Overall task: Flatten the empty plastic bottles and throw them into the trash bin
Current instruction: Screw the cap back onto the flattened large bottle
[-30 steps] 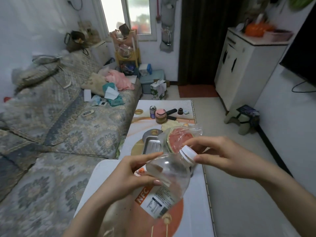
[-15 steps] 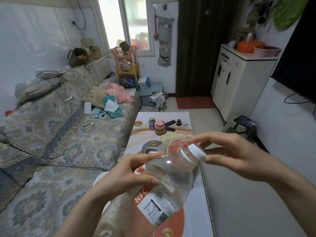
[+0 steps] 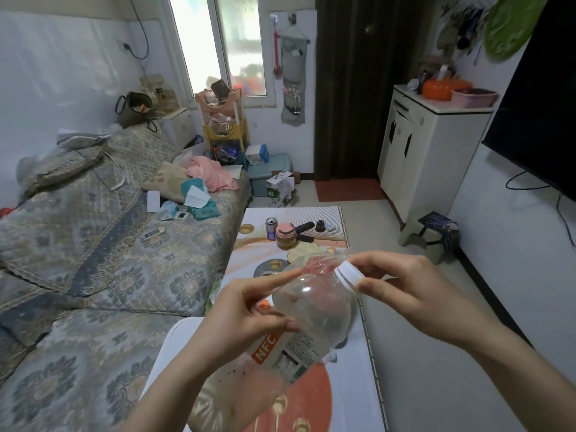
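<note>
The bottle (image 3: 307,319) is up in the air over the table (image 3: 352,397), a bit higher than 1 second ago. Its white cap (image 3: 349,274) is still on. The left hand (image 3: 246,319) wraps its body. The right hand (image 3: 414,291) pinches the cap, likely to twist it off before squashing.

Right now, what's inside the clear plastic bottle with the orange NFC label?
The clear plastic bottle looks empty: no liquid shows through its walls, only the table behind. The white screw cap, pinched by the right hand, hides the neck; the left hand covers part.
</note>
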{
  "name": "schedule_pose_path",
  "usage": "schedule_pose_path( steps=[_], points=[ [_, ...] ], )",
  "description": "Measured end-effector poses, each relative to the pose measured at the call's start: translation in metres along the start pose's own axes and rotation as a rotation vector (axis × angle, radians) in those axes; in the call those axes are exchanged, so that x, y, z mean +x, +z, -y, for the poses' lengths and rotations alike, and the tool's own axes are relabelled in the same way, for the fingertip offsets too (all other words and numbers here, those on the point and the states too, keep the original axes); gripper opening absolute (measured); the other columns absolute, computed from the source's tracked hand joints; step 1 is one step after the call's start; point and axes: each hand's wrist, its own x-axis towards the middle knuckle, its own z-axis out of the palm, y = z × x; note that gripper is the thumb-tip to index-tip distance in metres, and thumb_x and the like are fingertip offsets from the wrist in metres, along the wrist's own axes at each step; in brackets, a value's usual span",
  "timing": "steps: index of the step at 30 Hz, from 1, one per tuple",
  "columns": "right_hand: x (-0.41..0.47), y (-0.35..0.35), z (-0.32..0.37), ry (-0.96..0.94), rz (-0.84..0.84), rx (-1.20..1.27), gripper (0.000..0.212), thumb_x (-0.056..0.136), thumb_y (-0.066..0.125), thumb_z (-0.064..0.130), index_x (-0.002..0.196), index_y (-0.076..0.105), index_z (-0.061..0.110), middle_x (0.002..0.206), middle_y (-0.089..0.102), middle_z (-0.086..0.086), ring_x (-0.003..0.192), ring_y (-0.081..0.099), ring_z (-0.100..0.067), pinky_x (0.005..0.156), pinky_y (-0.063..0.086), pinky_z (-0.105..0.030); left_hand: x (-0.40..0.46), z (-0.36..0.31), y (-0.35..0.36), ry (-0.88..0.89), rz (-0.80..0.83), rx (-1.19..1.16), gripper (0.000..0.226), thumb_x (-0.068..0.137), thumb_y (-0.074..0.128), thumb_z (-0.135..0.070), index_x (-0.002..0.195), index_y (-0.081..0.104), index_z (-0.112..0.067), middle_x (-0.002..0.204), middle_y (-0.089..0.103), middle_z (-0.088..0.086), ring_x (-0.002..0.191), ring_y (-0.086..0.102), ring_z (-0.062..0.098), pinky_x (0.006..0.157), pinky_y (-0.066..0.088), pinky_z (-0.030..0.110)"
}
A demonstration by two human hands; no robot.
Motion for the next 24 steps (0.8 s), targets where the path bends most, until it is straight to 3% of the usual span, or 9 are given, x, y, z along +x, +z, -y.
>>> schedule_pose_path(
  steps=[2,4,7,9,13,17,20,24],
  points=[
    [-0.002,-0.004,-0.002,0.034,0.103,0.005,0.028,0.084,0.064,0.022,0.112,0.064,0.027,0.104,0.068,0.016,0.093,0.064,-0.001,0.080,0.050,-0.013,0.001,0.001,-0.001,-0.018,0.025,0.044,0.065,0.053,0.082,-0.034,0.112,0.062,-0.053,0.108,0.074,-0.007,0.072,0.061,0.014,0.074,0.061,0.037],
    [-0.003,-0.010,-0.002,0.036,0.155,0.031,0.040,0.082,0.064,0.028,0.121,0.057,0.033,0.115,0.064,0.014,0.101,0.061,-0.002,0.085,0.049,-0.012,0.002,0.002,-0.003,-0.020,0.048,0.009,0.065,0.054,0.082,-0.030,0.112,0.062,-0.053,0.104,0.075,-0.010,0.079,0.069,0.013,0.073,0.061,0.030],
    [-0.001,-0.015,0.003,-0.031,0.169,-0.044,0.039,0.083,0.065,0.025,0.121,0.058,0.030,0.108,0.062,0.008,0.097,0.061,-0.010,0.085,0.052,-0.018,0.004,0.000,-0.004,-0.026,0.072,0.025,0.066,0.054,0.082,-0.029,0.113,0.062,-0.051,0.104,0.075,-0.009,0.082,0.071,0.021,0.076,0.061,0.034],
    [-0.001,-0.016,0.004,-0.078,0.173,-0.072,0.032,0.084,0.067,0.016,0.114,0.063,0.026,0.105,0.062,0.010,0.097,0.060,-0.010,0.085,0.052,-0.022,0.005,-0.001,-0.004,-0.019,0.107,0.043,0.064,0.056,0.083,-0.030,0.112,0.062,-0.051,0.105,0.075,-0.009,0.089,0.071,0.016,0.079,0.060,0.036],
    [-0.006,-0.021,0.006,-0.126,0.182,0.021,0.034,0.083,0.068,0.009,0.113,0.064,0.024,0.113,0.062,0.015,0.111,0.059,-0.009,0.092,0.051,-0.020,0.003,-0.007,-0.009,-0.029,0.191,-0.009,0.062,0.066,0.082,-0.012,0.113,0.065,-0.047,0.109,0.073,-0.011,0.096,0.070,0.014,0.075,0.058,0.025],
    [-0.008,-0.033,0.010,-0.137,0.142,0.141,0.039,0.079,0.069,0.004,0.112,0.065,0.026,0.113,0.062,0.010,0.112,0.060,-0.012,0.092,0.050,-0.019,0.000,-0.006,-0.014,-0.070,0.197,-0.056,0.061,0.067,0.081,-0.005,0.116,0.066,-0.039,0.106,0.075,0.000,0.094,0.071,0.019,0.074,0.057,0.025],
    [-0.007,-0.030,0.012,-0.128,0.168,0.086,0.041,0.077,0.072,0.006,0.112,0.065,0.026,0.113,0.062,0.015,0.111,0.060,-0.010,0.091,0.051,-0.019,0.000,-0.005,-0.014,-0.073,0.201,-0.083,0.062,0.066,0.081,-0.007,0.121,0.064,-0.032,0.109,0.074,0.003,0.096,0.070,0.020,0.075,0.057,0.026],
    [-0.007,-0.024,0.013,-0.111,0.168,0.061,0.042,0.077,0.073,0.005,0.114,0.066,0.023,0.114,0.063,0.014,0.112,0.059,-0.009,0.091,0.052,-0.022,0.001,-0.006,-0.010,-0.069,0.206,-0.091,0.062,0.063,0.082,-0.011,0.118,0.065,-0.035,0.112,0.073,0.000,0.100,0.070,0.021,0.077,0.057,0.026]
  ],
)
